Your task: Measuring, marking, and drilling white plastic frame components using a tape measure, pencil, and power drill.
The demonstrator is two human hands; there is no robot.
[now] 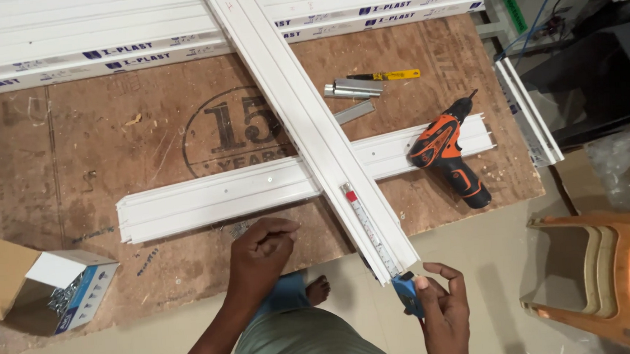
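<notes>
A long white plastic channel (304,113) lies diagonally over a second white channel (208,197) on a brown plywood board (112,137). My right hand (444,314) grips a blue tape measure case (407,294) at the long channel's near end, and its tape (366,228) is drawn out along the channel. Fingers pinched together, my left hand (258,255) hovers at the board's front edge, just below the crosswise channel; whether it holds anything small I cannot tell.
An orange and black cordless drill (447,152) rests on the crosswise channel's right end. Short grey metal pieces (353,89) and a yellow utility knife (389,75) lie behind it. White channel stacks (92,38) line the far edge. An open box of screws (55,291) sits left; orange plastic chairs (608,276) stand right.
</notes>
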